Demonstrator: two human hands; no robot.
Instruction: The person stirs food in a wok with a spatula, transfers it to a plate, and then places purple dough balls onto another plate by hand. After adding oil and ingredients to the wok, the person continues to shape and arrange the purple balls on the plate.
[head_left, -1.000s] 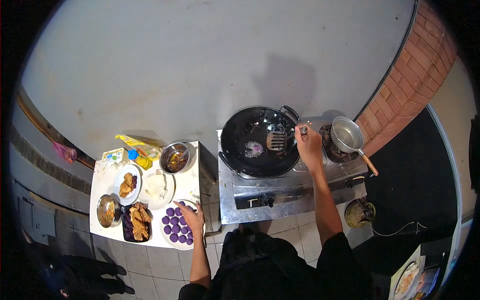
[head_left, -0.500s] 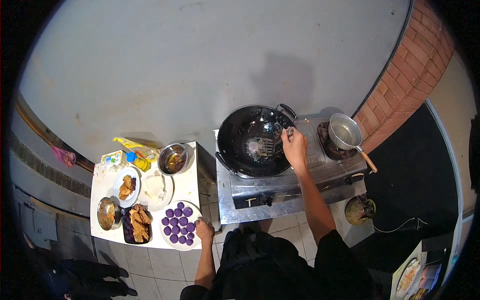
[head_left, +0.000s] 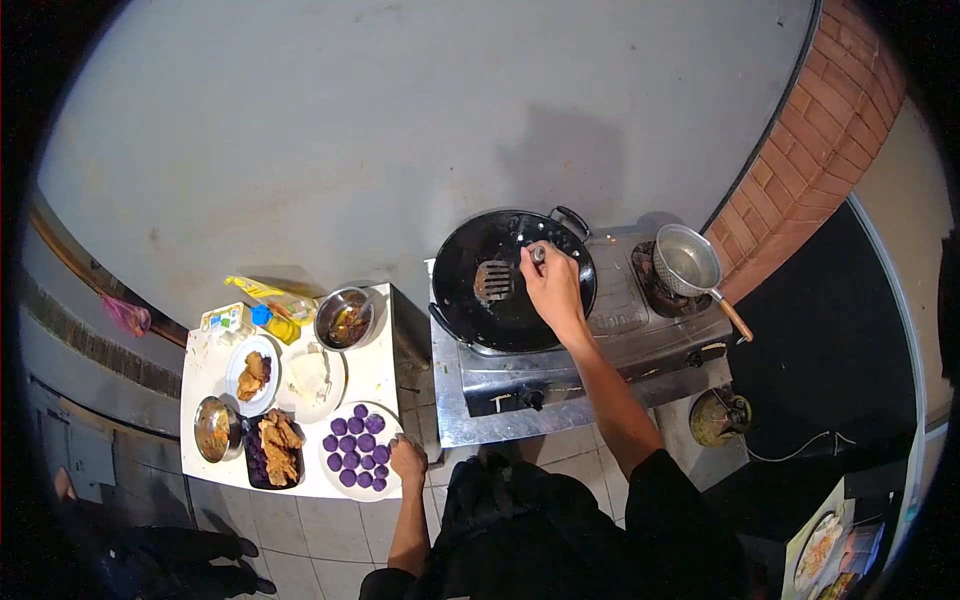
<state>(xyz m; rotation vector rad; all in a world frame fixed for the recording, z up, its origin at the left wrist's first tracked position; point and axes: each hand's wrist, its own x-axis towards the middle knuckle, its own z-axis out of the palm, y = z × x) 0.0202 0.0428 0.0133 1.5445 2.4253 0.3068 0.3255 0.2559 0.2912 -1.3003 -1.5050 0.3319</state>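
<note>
My right hand [head_left: 552, 290] is wrapped round the handle of a slotted spatula [head_left: 494, 281]. The spatula's head is inside the black wok [head_left: 465, 320], over its left-middle part. The wok sits on the left burner of the metal stove [head_left: 600, 375]. My left hand [head_left: 408, 462] is curled closed at the right edge of the white table, against the rim of a white plate [head_left: 333, 482]. Several purple balls [head_left: 350, 460] lie on that plate. What the left fingers grip, if anything, is hidden.
A small pot [head_left: 688, 260] with a wooden handle stands on the right burner. The table [head_left: 375, 375] also bears a white plate [head_left: 335, 395], a metal bowl [head_left: 345, 318], a yellow bottle [head_left: 278, 325] and a dark tray of fried pieces [head_left: 278, 450]. Another person [head_left: 180, 555] is at lower left.
My right hand has moved left over the wok, carrying the spatula, whose head has shifted from the wok's centre leftward and slightly up. My left hand has stayed in place.
</note>
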